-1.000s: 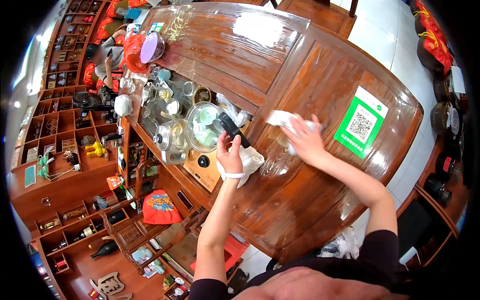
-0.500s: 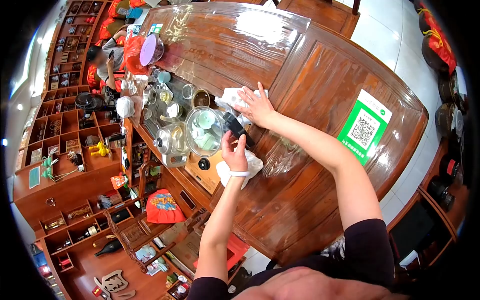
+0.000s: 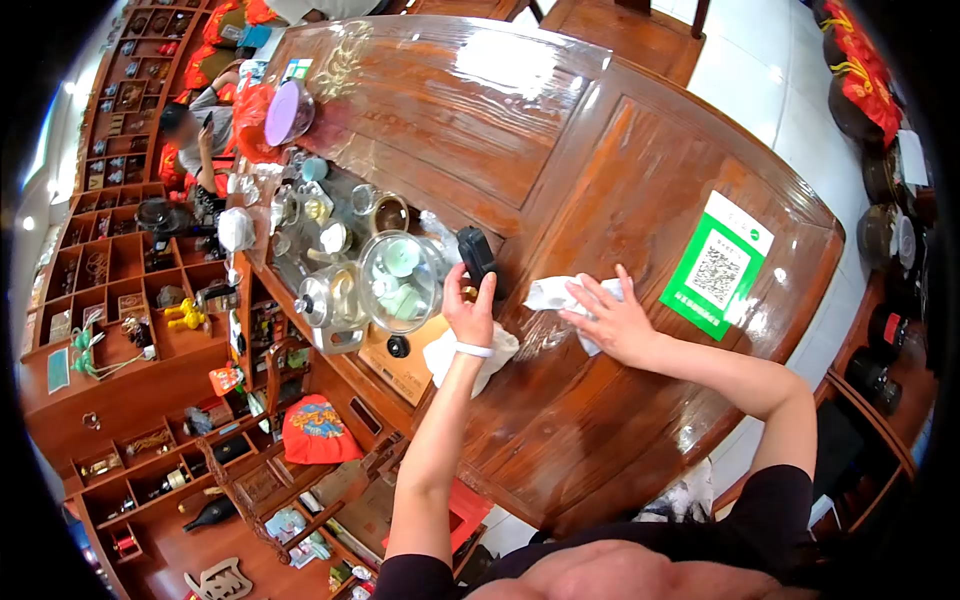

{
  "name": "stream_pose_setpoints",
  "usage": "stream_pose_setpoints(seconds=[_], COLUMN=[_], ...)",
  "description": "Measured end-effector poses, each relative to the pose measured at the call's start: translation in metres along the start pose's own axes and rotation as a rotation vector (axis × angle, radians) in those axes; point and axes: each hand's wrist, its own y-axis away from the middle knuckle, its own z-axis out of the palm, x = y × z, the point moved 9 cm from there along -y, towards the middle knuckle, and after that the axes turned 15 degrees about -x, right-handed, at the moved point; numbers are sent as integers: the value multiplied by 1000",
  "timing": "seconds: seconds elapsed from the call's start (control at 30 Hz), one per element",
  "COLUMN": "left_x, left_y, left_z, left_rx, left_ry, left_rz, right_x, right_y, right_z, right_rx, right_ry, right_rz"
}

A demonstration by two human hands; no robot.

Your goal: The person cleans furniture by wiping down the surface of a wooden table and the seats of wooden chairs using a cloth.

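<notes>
My right hand (image 3: 612,318) lies with its fingers spread over a white tissue (image 3: 556,293) on the wooden table. My left hand (image 3: 469,312) has thumb and fingers closed at the lower end of a black block-like object (image 3: 478,252). Something small and golden-brown shows between those fingers, too small to name. Left of this hand is a clear glass bowl (image 3: 402,283) with pale green cups in it. A crumpled white cloth or tissue (image 3: 485,362) lies beneath my left wrist. Behind the black object is some clear crumpled wrap (image 3: 438,230).
A glass kettle (image 3: 330,297), a brown bowl (image 3: 390,214) and other tea ware crowd the left side. A green QR-code card (image 3: 716,268) lies right of my right hand. Further off are a purple-lidded tub (image 3: 289,112) and a seated person (image 3: 195,135) with a phone.
My right hand has slid the white tissue rightward and nearer to me, away from the bowl. The black object, beside my left hand before, now stands more upright at its fingers.
</notes>
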Motion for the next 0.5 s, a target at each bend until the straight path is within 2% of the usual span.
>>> stream_pose_setpoints(seconds=[0.03,0.1,0.17,0.23,0.3,0.37,0.4,0.43,0.47,0.5], left_x=[20,31,26,25,31,35,41,47,62,76], left_y=[-4,-10,-15,-19,-19,-21,-18,-13,-3,11], left_z=[4,13,15,16,20,24,25,22,17,12], left_rx=[-36,-36,-23,-29,-64,-134,-169,-164,-109,-58], left_ry=[-306,-532,-630,-720,-759,-809,-814,-807,-797,-785], left_rz=[38,154,116,113,106,53,58,60,168,275], right_x=[-2,2,17,64,133,199,224,245,254,273], right_y=[-3,-24,-57,-100,-109,-71,-33,10,57,115], right_z=[-2,-8,-15,-28,-68,-106,-117,-114,-118,-108], right_rx=[5,81,186,58,91,1,66,223,98,145], right_ry=[-14,-6,9,70,205,277,265,376,312,410], right_rz=[5,7,74,279,527,805,936,1008,1114,1183])
